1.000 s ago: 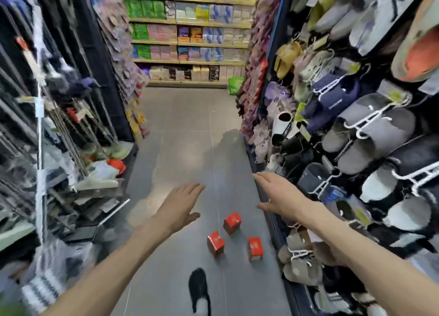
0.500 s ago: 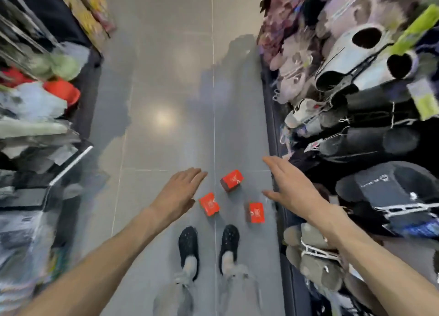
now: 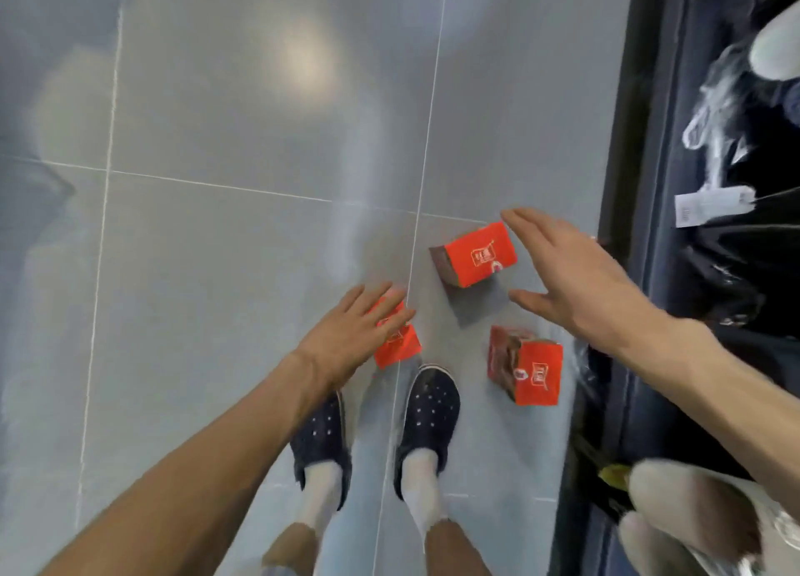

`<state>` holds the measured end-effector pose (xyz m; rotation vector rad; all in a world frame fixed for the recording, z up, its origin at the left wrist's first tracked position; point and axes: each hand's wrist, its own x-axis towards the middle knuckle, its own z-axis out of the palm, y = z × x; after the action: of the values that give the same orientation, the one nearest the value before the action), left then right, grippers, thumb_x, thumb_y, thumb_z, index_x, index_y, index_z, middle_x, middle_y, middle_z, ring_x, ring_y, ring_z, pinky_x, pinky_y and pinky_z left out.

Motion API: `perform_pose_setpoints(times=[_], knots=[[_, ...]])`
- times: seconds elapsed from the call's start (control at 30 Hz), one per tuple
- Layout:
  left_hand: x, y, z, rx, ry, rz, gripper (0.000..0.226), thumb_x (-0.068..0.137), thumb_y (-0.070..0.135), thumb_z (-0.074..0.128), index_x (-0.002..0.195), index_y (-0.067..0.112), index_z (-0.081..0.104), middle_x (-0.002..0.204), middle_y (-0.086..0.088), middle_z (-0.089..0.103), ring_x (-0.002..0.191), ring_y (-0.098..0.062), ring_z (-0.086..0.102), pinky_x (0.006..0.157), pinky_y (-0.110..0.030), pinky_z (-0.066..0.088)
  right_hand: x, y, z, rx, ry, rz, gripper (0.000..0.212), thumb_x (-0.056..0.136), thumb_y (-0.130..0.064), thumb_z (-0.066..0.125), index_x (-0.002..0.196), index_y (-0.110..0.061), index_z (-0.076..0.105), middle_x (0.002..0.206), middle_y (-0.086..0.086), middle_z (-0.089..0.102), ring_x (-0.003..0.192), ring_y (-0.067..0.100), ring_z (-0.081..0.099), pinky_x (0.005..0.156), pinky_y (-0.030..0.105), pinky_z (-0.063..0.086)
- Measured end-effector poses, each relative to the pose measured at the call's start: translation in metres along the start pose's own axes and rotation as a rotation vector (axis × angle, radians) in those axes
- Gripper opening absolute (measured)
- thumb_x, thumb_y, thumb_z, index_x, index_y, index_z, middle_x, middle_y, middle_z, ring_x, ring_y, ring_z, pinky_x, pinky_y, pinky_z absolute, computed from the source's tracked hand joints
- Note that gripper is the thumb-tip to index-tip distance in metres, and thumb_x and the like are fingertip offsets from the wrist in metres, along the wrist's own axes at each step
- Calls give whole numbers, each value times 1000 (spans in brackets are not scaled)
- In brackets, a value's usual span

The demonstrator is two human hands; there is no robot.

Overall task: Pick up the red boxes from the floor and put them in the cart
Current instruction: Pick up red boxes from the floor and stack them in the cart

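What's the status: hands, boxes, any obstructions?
Both hands open, empty: left hand over nearest box, right hand beside far box. Third box untouched by the rack base. Nothing blocking.

Both bare arms stretch forward and down. The left hand (image 3: pixel 355 331) is flat, palm down, its fingers straight and close together. The right hand (image 3: pixel 571 281) is spread wide, with the thumb held apart from the fingers. Neither hand grips anything.
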<state>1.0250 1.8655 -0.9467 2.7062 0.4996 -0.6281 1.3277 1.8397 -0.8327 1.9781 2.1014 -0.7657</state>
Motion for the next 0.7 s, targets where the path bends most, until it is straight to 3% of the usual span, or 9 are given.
perform_pose_setpoints(times=[0.1,0.23,0.33,0.4,0.5,0.57,0.7], knots=[[38,7,45,136,-46,63,88,85,10,58,155,19,5,165,-11,-1,150,-36,-1,119,-53,12,11,13,47,19,15,13,96,77,-28,82,153,-12,26,155,11,33,139,30,36,112,45,37],[63,8,64,152,53,102,50,87,10,49,136,19,40,146,-14,43,144,-40,27,112,-52,29,1,23,80,37,-1,58,101,79,-31,81,156,-17,16,160,6,25,144,26,29,116,44,33],[44,1,45,33,78,5,44,83,7,46,127,11,48,127,-18,55,131,-39,43,114,-52,28,-14,19,71,25,-47,91,107,78,-33,81,156,-21,10,160,5,22,144,24,28,117,43,32],[23,-3,28,-73,78,-130,50,76,11,61,125,8,50,115,-16,56,118,-38,50,115,-52,25,-22,14,63,8,-73,86,109,78,-31,82,157,-21,8,161,6,21,145,25,27,116,44,33],[-16,-12,2,-226,52,-255,73,63,26,71,129,7,45,114,-11,53,103,-33,49,104,-44,37,-21,9,53,-48,-93,99,111,78,-25,81,157,-20,3,161,7,18,145,25,25,118,42,31],[-42,-19,-12,-304,80,-323,85,61,34,77,134,8,43,118,-10,51,103,-33,49,94,-42,42,-9,11,58,-111,-119,103,112,76,-17,82,157,-17,3,162,10,17,147,28,22,119,41,27],[-68,-41,-1,-355,127,-387,96,65,44,81,144,10,37,126,-7,49,108,-31,49,94,-41,41,40,24,91,-239,-156,53,108,71,-6,80,155,-5,13,160,19,21,148,35,19,121,42,19]])
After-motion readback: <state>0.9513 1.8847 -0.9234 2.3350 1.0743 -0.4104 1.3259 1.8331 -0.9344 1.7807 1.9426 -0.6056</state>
